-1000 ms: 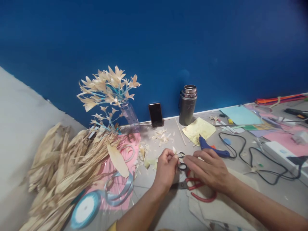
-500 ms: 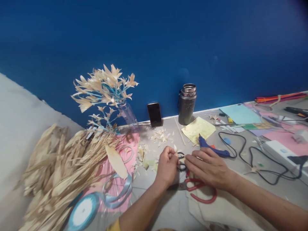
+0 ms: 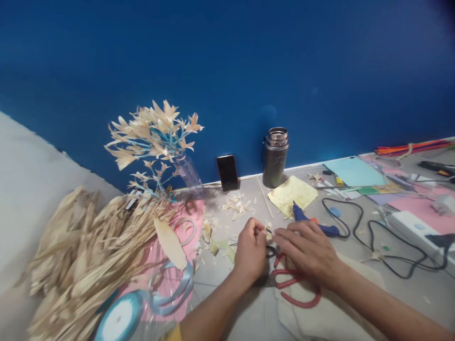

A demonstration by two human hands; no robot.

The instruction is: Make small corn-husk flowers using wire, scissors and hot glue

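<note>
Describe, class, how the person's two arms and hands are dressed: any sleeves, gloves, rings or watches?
Both hands, the left hand and the right hand, are bare, with no gloves, rings or watch visible. Both forearms are uncovered. A bit of yellow sleeve shows at the left arm's bottom edge.

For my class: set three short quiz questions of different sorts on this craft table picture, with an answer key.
1. True or false: the red-handled scissors lie under the right hand.
2. What leans against the blue wall, left of the metal flask? A) phone B) glue gun C) ribbon spool
3. What colour is the paper under the ribbon?

Key: 1 true; 2 A, the phone; 3 pink, the pink paper.
</note>
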